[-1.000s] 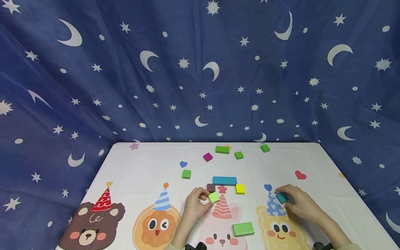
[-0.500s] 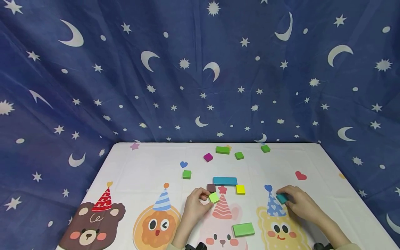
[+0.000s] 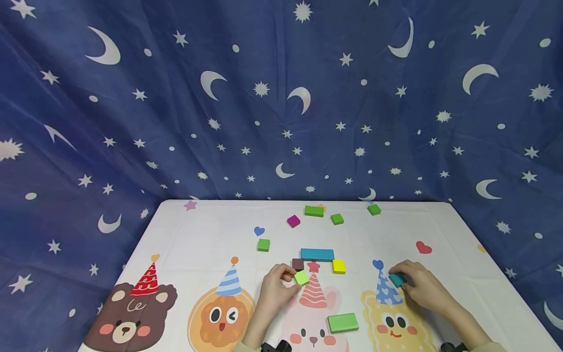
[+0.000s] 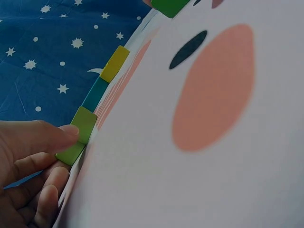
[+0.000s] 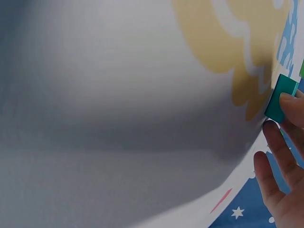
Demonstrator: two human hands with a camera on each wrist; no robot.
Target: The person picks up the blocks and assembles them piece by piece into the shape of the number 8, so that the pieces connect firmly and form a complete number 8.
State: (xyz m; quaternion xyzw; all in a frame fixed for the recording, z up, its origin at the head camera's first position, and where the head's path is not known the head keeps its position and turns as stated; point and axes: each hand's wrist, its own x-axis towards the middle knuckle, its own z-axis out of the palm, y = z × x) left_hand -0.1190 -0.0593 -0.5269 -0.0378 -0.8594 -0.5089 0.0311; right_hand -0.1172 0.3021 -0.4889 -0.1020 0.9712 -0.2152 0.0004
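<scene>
My left hand (image 3: 273, 289) pinches a lime-green block (image 3: 301, 277) between thumb and fingers, just in front of a small brown block (image 3: 297, 264). In the left wrist view the thumb lies against the lime-green block (image 4: 85, 121). A long blue block (image 3: 317, 254) lies crosswise behind the brown one, and a small yellow block (image 3: 338, 266) sits at its right end. Off to the right, my right hand (image 3: 424, 287) holds a small teal block (image 3: 398, 279) over the printed party hat. The right wrist view shows the thumb on that teal block (image 5: 281, 97).
Nearer the front lies a light-green oblong block (image 3: 343, 322). Farther back are a green block (image 3: 263, 245), a magenta block (image 3: 293, 221), a green oblong block (image 3: 314, 211) and two small green blocks (image 3: 337, 219). A starry blue curtain (image 3: 246, 112) hangs behind the white table (image 3: 211, 230).
</scene>
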